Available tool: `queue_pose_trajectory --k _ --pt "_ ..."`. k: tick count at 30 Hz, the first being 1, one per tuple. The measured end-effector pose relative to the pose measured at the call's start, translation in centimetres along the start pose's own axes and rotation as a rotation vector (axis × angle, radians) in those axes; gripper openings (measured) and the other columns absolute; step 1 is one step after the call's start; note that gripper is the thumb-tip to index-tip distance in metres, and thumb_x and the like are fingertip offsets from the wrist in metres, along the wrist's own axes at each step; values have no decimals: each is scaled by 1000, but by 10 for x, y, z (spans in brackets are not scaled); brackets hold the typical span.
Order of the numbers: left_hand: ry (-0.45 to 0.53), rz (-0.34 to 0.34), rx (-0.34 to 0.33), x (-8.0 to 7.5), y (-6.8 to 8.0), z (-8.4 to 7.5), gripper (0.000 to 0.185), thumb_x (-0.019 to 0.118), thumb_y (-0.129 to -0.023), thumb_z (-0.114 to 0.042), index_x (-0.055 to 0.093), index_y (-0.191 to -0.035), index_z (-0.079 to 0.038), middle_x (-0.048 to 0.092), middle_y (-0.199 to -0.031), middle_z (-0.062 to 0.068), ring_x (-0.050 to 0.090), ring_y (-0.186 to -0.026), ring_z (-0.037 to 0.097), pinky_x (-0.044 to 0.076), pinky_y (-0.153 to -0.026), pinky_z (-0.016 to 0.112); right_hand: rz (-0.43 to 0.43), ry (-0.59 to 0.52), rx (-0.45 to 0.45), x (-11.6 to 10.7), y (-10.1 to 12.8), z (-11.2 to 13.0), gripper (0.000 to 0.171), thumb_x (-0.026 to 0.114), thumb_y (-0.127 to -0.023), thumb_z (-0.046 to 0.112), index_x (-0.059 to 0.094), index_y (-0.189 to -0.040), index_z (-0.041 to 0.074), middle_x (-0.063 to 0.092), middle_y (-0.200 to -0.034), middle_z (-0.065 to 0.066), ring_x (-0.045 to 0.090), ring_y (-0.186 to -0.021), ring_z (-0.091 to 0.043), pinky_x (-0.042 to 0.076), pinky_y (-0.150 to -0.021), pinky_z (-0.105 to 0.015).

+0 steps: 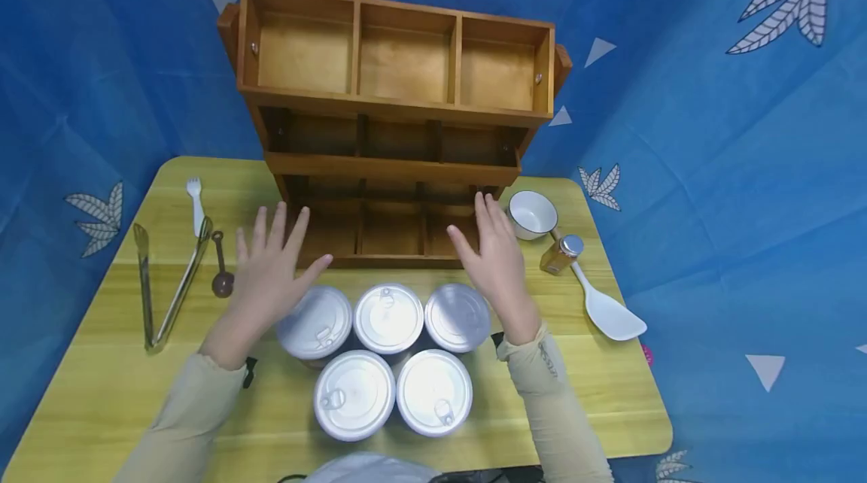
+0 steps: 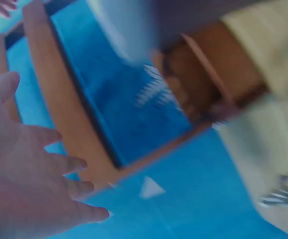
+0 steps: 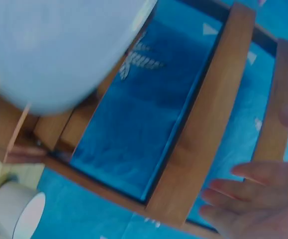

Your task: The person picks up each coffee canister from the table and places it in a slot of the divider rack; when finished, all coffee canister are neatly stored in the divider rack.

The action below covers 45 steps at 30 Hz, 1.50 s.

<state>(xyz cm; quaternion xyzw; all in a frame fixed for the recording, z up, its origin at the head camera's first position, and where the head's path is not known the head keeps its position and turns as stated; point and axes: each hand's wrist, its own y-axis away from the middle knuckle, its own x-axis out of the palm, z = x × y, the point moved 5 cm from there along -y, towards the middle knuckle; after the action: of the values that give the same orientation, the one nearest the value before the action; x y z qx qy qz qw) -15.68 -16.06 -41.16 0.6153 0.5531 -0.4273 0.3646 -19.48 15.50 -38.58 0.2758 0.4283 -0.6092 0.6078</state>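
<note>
A brown wooden three-tier rack [image 1: 396, 99] with divided compartments stands at the back of the table. My left hand [image 1: 267, 272], fingers spread, is in front of its lower left end and holds nothing. On the other side my right hand [image 1: 497, 265] has straight fingers and a thumb held apart, near the rack's lower right end. Whether either hand touches the wood I cannot tell. Several silver-lidded cans [image 1: 389, 319] stand in two rows between my forearms. In the left wrist view the left hand [image 2: 34, 164] shows beside wooden bars; the right wrist view likewise shows the right hand [image 3: 258, 194].
At the left lie metal tongs [image 1: 177, 302], a white fork [image 1: 196, 205] and a brown scoop [image 1: 222, 284]. To the right are a white bowl [image 1: 533, 214], a small jar [image 1: 561, 254] and a white spatula [image 1: 612, 314]. Blue patterned cloth [image 1: 711, 205] surrounds the table.
</note>
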Motion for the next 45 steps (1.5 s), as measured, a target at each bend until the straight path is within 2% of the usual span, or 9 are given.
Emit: queue_pose_trajectory --k 5,11,17,22,28,30,33,40,45 --pt "93 -28 -70 13 30 47 79 39 -101 -53 12 -158 -6 7 -160 33 -2 -147 55 -1 -114 76 -232 -7 -56 -21 -31 -22 56 47 -103 31 37 -150 2 36 -157 -20 35 -145 -37 30 -121 -51" --pt "172 13 5 60 71 81 68 51 -100 -31 25 -153 1 26 -152 38 16 -141 60 16 -110 76 -294 116 -97 -28 -64 -50 45 45 -103 14 45 -142 -8 42 -151 -26 39 -141 -39 35 -118 -50" --pt "387 97 45 100 86 69 92 76 -77 -16 27 -153 0 27 -156 31 16 -144 56 16 -112 75 -293 232 -145 -30 -75 -53 40 45 -101 9 51 -136 -11 49 -144 -28 42 -139 -40 35 -119 -47" --pt "643 60 57 120 83 58 112 90 -65 -17 24 -155 -7 36 -152 27 31 -142 45 22 -114 69 -234 282 -181 -27 -83 -44 40 45 -101 9 51 -135 -11 52 -141 -28 45 -137 -39 36 -119 -44" --pt "845 15 39 131 84 56 120 94 -60 -17 22 -156 -24 49 -145 15 42 -128 -9 30 -114 15 -223 304 -175 -21 -85 -40 41 45 -101 11 50 -137 -10 52 -143 -26 45 -138 -38 37 -118 -44" --pt "881 6 37 133 84 55 120 94 -59 -15 23 -156 -22 49 -144 17 40 -125 -16 25 -107 3 -234 315 -176 -19 -85 -40 41 45 -102 11 50 -137 -9 52 -142 -26 46 -138 -37 39 -117 -44" --pt "907 -12 29 134 85 56 120 94 -58 -11 24 -155 -22 50 -142 17 40 -123 -17 25 -105 0 -251 320 -179 -17 -85 -40 41 45 -102 11 50 -138 -8 52 -143 -25 46 -138 -36 40 -116 -44" --pt "955 -63 55 134 80 59 117 93 -57 -5 28 -153 -17 46 -132 -30 43 -123 -15 26 -105 1 -277 306 -179 -16 -87 -38 40 45 -102 11 51 -137 -8 53 -143 -24 47 -137 -36 41 -115 -45" --pt "960 -93 44 136 78 62 116 93 -56 -3 30 -152 -15 48 -133 -24 44 -122 -14 27 -106 1 -277 308 -180 -13 -88 -37 40 45 -102 11 52 -136 -8 54 -142 -24 48 -136 -36 41 -115 -45"
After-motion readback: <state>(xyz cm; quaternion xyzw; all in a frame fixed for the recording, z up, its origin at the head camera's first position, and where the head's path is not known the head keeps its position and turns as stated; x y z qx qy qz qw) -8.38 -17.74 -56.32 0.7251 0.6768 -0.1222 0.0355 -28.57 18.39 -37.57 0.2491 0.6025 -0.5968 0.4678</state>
